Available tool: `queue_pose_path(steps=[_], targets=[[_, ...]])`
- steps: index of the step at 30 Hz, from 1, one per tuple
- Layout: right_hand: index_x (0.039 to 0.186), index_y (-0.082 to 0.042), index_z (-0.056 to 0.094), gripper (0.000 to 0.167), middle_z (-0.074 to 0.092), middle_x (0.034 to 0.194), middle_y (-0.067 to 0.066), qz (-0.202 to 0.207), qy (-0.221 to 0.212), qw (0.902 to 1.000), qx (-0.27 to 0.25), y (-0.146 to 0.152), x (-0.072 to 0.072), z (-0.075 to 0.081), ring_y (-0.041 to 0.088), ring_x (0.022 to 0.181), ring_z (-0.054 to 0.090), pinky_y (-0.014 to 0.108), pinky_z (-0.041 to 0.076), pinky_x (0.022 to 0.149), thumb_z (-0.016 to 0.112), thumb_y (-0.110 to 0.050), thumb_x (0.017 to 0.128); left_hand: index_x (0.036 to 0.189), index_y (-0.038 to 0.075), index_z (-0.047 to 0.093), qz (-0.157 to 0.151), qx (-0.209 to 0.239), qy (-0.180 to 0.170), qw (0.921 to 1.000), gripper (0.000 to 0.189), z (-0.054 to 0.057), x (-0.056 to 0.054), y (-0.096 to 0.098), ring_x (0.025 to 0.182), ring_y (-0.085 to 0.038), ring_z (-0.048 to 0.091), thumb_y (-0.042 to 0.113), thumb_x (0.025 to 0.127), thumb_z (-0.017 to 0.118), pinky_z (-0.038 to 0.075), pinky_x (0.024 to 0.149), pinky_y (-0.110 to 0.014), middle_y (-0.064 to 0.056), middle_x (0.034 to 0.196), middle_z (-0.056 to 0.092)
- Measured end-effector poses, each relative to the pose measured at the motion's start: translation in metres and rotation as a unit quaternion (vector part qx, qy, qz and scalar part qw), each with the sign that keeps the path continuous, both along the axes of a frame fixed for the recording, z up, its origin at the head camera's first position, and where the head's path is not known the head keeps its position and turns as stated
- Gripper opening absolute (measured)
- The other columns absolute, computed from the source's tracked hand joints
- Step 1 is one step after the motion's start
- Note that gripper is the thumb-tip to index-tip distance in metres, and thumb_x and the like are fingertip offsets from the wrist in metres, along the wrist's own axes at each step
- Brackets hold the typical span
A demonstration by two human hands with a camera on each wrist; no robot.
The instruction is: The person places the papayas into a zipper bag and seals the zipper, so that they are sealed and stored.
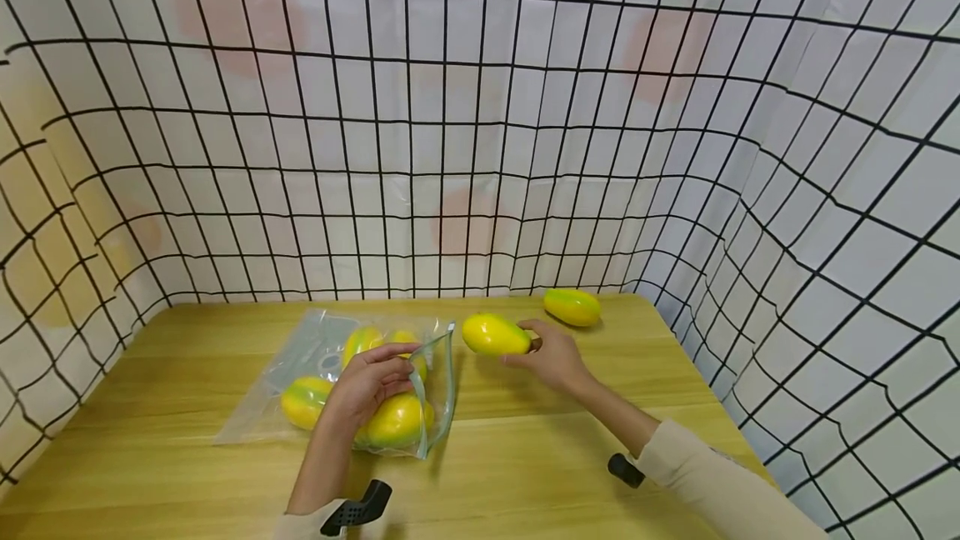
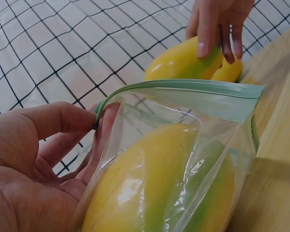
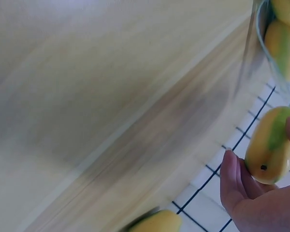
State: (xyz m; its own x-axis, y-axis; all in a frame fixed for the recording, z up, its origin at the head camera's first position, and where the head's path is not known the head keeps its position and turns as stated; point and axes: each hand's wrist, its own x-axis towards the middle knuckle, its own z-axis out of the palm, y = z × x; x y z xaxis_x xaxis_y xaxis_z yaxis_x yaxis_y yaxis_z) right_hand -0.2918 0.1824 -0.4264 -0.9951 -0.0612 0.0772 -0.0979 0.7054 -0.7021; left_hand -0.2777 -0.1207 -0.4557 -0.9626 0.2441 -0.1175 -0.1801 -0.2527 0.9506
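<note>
My left hand [image 1: 366, 390] pinches the rim of a clear zip bag [image 1: 450, 377] with a pale green seal, and its mouth gapes toward the right. Several yellow-green mangoes lie inside, one of them [image 2: 154, 179] large behind the plastic in the left wrist view. My right hand [image 1: 553, 357] grips another mango [image 1: 491, 333] by one end, just right of the bag's mouth. In the right wrist view, fingers and thumb lie around this mango [image 3: 268, 145], its dark stem spot showing. One more mango [image 1: 572, 307] rests on the table behind the right hand.
The wooden table [image 1: 540, 457] carries everything. A black wire grid [image 1: 442, 123] backed by white patterned sheeting stands along the table's back and both sides. Dark devices [image 1: 358, 511] sit at both wrists.
</note>
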Motion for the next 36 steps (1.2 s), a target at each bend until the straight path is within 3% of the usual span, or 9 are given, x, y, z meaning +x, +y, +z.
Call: queue_pose_path(steps=[14, 27, 36], targets=[[0.132, -0.01, 0.064, 0.064, 0.071, 0.102, 0.005, 0.071, -0.029, 0.997, -0.004, -0.015, 0.029, 0.006, 0.014, 0.079, 0.06, 0.026, 0.051, 0.062, 0.089, -0.029, 0.076, 0.133, -0.009, 0.061, 0.002, -0.006, 0.0, 1.0, 0.037, 0.002, 0.0, 0.001, 0.073, -0.01, 0.065, -0.002, 0.097, 0.059, 0.063, 0.076, -0.026, -0.002, 0.087, 0.067], [0.13, -0.006, 0.065, 0.067, 0.072, 0.099, 0.007, 0.12, -0.047, 0.9913, 0.024, -0.032, 0.031, -0.001, 0.014, 0.077, 0.063, 0.026, 0.052, 0.061, 0.09, -0.031, 0.073, 0.134, -0.009, 0.06, -0.003, -0.006, 0.004, 1.0, 0.038, 0.001, 0.0, 0.001, 0.073, -0.01, 0.065, -0.002, 0.097, 0.059, 0.063, 0.076, -0.026, 0.0, 0.083, 0.067], [0.128, -0.004, 0.065, 0.066, 0.073, 0.097, 0.008, 0.13, -0.049, 0.9901, 0.023, -0.042, 0.032, -0.006, 0.013, 0.075, 0.064, 0.026, 0.054, 0.06, 0.09, -0.029, 0.072, 0.134, -0.009, 0.06, -0.003, -0.009, 0.002, 1.0, 0.038, 0.001, 0.0, 0.002, 0.074, -0.01, 0.065, -0.002, 0.097, 0.059, 0.063, 0.076, -0.027, -0.002, 0.087, 0.067]])
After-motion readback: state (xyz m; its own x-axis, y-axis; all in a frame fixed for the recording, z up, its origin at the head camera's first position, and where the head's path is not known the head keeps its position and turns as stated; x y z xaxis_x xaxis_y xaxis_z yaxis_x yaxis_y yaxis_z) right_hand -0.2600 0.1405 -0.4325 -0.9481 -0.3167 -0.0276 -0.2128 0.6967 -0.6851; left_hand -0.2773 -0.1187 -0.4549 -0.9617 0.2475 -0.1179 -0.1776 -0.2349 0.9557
